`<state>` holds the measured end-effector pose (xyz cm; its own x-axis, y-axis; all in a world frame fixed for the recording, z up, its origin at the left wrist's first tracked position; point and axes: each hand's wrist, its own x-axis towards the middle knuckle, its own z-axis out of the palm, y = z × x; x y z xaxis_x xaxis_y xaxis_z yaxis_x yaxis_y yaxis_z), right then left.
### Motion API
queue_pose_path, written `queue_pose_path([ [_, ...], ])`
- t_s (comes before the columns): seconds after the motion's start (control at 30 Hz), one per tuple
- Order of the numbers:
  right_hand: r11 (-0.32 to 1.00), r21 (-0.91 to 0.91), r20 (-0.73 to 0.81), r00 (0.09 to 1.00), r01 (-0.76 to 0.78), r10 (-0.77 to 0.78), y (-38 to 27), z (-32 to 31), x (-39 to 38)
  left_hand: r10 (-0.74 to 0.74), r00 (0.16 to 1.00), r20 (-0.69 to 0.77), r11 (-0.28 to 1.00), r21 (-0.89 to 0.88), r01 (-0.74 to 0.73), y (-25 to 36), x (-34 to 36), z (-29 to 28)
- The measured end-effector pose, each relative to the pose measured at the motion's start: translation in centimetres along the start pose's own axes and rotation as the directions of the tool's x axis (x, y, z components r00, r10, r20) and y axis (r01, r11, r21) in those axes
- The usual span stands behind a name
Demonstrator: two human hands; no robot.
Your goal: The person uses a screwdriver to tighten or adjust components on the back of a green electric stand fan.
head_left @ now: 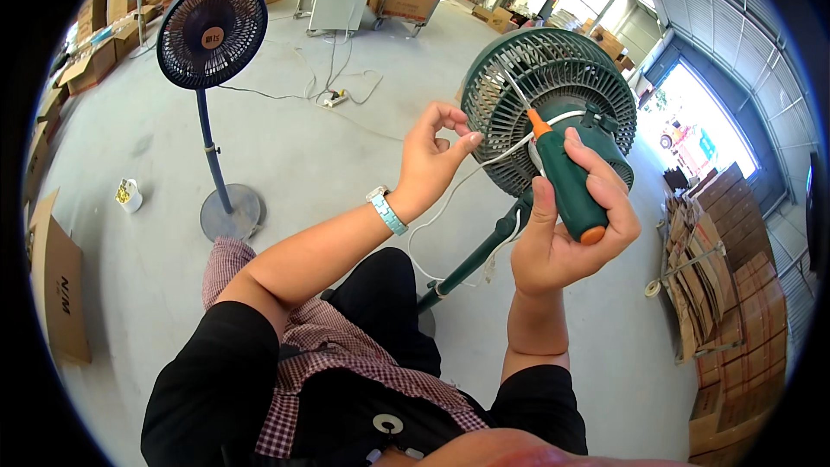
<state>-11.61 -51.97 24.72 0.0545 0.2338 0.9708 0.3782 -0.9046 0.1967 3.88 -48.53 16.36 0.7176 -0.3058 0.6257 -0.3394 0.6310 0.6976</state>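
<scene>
A dark green pedestal fan (510, 91) stands before me, its motor housing and rear grille facing me. My right hand (562, 233) is closed around a screwdriver (566, 173) with a dark green handle and an orange collar and end. Its metal shaft points up and to the left, in front of the grille. My left hand (434, 156) is raised beside the grille's left edge, thumb and fingertips brought together in a pinch. Whatever it holds, if anything, is too small to make out. A white power cord (450, 199) loops from the fan past both hands and hangs down along the pole.
A second, dark blue pedestal fan (213, 35) stands at the left. Near it sits a small white bucket (129, 196) with yellow contents. Cables and a power strip (335, 99) lie on the floor. A cardboard box (59, 285) stands far left; flattened cartons (705, 268) are stacked at the right.
</scene>
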Motion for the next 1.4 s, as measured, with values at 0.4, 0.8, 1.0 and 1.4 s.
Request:
queue_pose_path([
  [0.4,1.0,0.011,-0.032,0.999,-0.023,0.024,0.1,0.3,0.5,-0.097,0.995,-0.014,0.995,0.003,0.097,-1.1,-0.8,-1.0],
  [0.8,0.999,-0.05,-0.023,1.0,-0.005,0.004,0.8,0.6,0.4,-0.133,0.99,-0.043,0.991,-0.034,0.132,-1.6,-1.2,-1.4],
  [1.0,0.955,-0.234,-0.5,0.865,-0.181,0.041,-2.2,-3.7,-0.1,-0.175,0.982,-0.074,0.985,-0.003,0.175,-2.6,-0.7,-2.9],
  [1.4,0.712,0.265,-0.779,0.291,-0.65,0.556,-0.2,-14.5,-12.0,-0.496,0.863,0.09,0.866,-0.015,0.499,-5.2,-5.7,-4.3],
])
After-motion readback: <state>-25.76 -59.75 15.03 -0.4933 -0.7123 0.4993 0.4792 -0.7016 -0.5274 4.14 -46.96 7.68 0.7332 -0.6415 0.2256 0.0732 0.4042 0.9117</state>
